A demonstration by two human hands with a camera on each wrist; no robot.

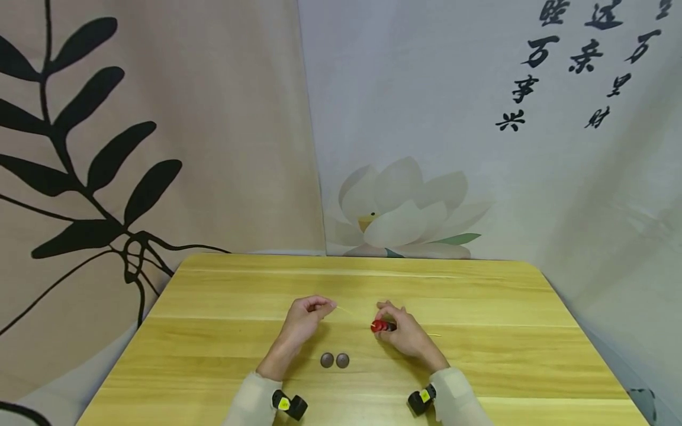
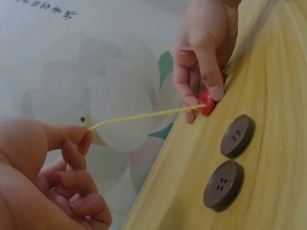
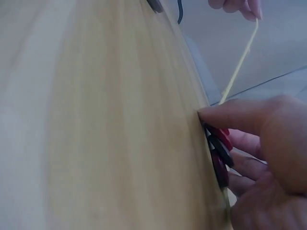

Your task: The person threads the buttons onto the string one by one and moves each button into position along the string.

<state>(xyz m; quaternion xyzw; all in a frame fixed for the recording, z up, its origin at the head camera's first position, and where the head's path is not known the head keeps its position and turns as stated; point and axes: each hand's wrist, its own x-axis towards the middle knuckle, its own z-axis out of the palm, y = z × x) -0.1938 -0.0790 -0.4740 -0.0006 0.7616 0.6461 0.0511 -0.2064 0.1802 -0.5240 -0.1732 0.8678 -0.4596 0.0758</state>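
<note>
My left hand (image 1: 302,320) pinches the end of a yellow cord (image 2: 144,116) between thumb and forefinger, above the table. The cord runs fairly taut to a red button (image 2: 206,102), passing through it. My right hand (image 1: 409,336) grips the red button between thumb and fingers, low over the tabletop. Behind it on the cord, dark buttons (image 3: 221,149) sit in a row under the right fingers, partly hidden. The cord's other end emerges beyond the right hand. Nearer the body, two brown four-hole buttons (image 2: 238,136) lie side by side on the table, touched by neither hand.
The wooden table (image 1: 213,355) has a light, striped grain and rounded far corners. A curtain (image 1: 250,118) printed with leaves, a lotus and characters hangs behind it. Each sleeved wrist carries a small black camera (image 1: 290,404).
</note>
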